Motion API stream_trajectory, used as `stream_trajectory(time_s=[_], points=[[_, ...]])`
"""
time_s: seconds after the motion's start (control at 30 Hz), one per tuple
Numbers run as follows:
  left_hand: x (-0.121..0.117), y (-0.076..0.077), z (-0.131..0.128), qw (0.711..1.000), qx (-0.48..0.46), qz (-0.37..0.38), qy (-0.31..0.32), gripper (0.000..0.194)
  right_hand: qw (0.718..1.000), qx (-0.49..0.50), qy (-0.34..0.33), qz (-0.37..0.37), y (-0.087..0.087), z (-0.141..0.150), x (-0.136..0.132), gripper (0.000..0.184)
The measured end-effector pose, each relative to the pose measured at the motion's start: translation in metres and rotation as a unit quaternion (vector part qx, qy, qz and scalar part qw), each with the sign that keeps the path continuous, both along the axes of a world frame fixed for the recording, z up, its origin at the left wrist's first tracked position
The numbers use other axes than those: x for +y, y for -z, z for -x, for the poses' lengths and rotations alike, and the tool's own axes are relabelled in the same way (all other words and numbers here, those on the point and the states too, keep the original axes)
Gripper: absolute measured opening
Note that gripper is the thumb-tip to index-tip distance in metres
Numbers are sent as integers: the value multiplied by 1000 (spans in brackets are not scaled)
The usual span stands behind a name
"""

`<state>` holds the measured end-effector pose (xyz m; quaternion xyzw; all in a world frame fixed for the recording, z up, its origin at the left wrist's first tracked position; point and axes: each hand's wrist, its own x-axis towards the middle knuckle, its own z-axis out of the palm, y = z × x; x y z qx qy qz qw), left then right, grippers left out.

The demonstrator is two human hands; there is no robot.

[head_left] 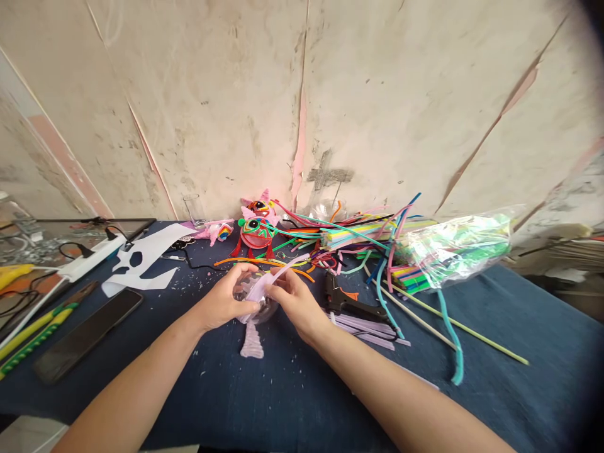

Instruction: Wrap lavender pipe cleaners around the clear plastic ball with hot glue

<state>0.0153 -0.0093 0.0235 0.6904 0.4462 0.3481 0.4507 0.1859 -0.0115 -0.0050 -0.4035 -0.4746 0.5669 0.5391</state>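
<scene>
In the middle of the table, my left hand (221, 303) curls its thumb and fingers around a clear, rounded plastic piece (268, 313). A lilac strip (257, 289), which looks like a pipe cleaner, lies across that plastic; its far end rises up to the right. The fingers of my right hand (299, 305) are closed on the strip at the plastic's right side, and their tips are partly hidden. Just below the plastic lies a flared, ridged lilac piece (252, 343); whether it is attached cannot be made out.
A black glue gun (352, 301) lies right of my hands, by lilac pipe cleaners (365, 328). Behind are decorated figures (257, 234), many coloured pipe cleaners (356, 236) and a plastic bag (465, 248). Leftward are cut white paper (153, 251), a phone (89, 336) and a power strip (92, 255).
</scene>
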Motion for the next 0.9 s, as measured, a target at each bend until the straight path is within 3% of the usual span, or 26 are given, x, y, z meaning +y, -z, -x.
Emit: stream_trajectory(time_s=[0.3, 0.5, 0.73, 0.9], points=[[0, 3, 2, 1000, -10, -1, 6, 57, 990, 129, 10, 52, -7, 0, -3, 26], [3, 5, 5, 1000, -26, 9, 12, 58, 987, 149, 1, 54, -7, 1, -3, 22], [6, 9, 5, 997, -78, 17, 4, 38, 988, 145, 5, 47, -6, 2, -2, 22], [4, 6, 4, 998, -52, 16, 4, 46, 990, 139, 4, 40, -5, 2, -3, 21]])
